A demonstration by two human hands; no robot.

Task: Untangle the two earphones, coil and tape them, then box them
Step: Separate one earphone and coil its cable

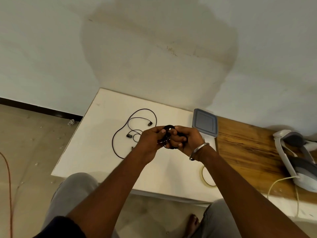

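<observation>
Above the white board, between both hands: a black earphone coil [169,137], wound into several loops and held off the surface.
Left hand [151,141]: fingers curled closed around the coil's left side, thumb pressed on top of the loops.
Right hand [186,139]: fingers folded shut on the coil's right side; a metal bangle [199,151] sits at the wrist.
Second earphone [135,131]: lying loose on the white board [96,143], cable in wide open curves, both buds visible, apart from the hands and no longer knotted with the held one.
Step in hand: coiling the first earphone; untangling looks done, taping not yet.
Tape roll [208,176]: flat on the board near the right forearm, untouched.
Box [205,122]: a lidded plastic container at the board's far right edge, lid on.
Next move calls for: one hand pinching the loops so they cannot spring open while the other reaches for the tape roll.
Off to the right: a white headset [295,158] on the wooden table [243,143], no part of the job.
</observation>
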